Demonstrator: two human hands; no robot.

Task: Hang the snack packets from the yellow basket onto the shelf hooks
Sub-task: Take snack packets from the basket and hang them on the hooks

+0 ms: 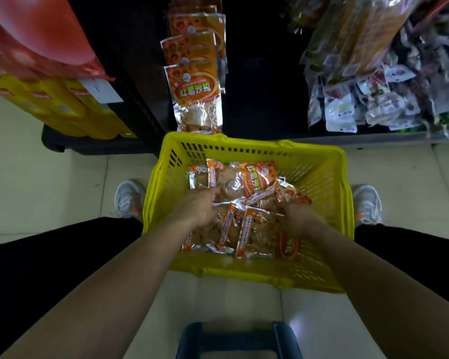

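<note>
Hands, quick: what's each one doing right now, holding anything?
Left hand: open, fingers on the packets in the basket.
Right hand: fingers buried among packets; grip cannot be told.

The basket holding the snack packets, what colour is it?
The basket is bright yellow, seen in the head view.

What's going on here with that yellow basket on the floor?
A person has both hands down in the yellow basket, among the orange snack packets. The left hand touches the pile; the right hand digs into it, fingers hidden. No packet is lifted out yet. Matching packets already hang on the shelf behind the basket.
</note>
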